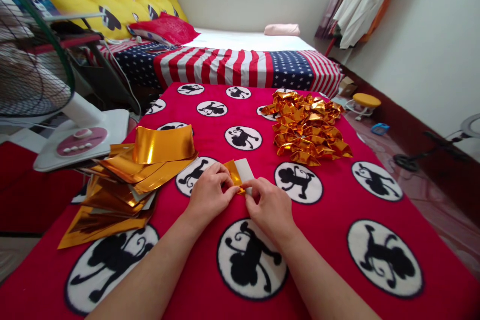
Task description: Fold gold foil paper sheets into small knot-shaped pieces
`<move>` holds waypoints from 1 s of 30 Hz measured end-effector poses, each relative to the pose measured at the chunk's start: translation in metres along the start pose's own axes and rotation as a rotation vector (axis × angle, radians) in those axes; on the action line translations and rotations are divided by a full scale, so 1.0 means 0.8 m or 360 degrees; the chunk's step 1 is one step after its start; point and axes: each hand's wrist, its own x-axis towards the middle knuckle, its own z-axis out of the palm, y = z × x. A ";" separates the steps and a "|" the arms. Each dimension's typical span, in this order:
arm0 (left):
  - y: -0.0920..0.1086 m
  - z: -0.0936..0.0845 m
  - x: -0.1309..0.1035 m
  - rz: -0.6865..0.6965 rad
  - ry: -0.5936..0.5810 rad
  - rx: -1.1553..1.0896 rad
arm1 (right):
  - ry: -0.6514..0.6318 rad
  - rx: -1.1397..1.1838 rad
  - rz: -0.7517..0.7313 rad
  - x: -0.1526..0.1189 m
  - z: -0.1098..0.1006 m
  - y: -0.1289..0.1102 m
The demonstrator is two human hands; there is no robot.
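Observation:
Between my hands, at the middle of the red cloth, is a sheet of gold foil paper [234, 174] with a pale backing, partly folded at its near edge. My left hand [212, 187] pinches the left side of that fold, thumb and fingers together. On the right side, my right hand [270, 206] has its thumb and index finger closed on the same near edge. A loose stack of gold foil paper sheets [163, 145] lies to the left of my hands. Beyond and to the right sits a pile of folded gold foil pieces [305, 127].
The red cloth [326, 240] with monkey prints covers the work surface. A fan [80, 135] stands at the left edge. Behind is a bed with a striped and starred cover [232, 66]. On the floor at right are a yellow stool [366, 100] and a blue object [380, 129].

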 end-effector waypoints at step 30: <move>0.013 0.013 -0.009 0.0078 -0.0058 -0.0169 | -0.0062 0.0080 0.0127 0.005 -0.003 0.001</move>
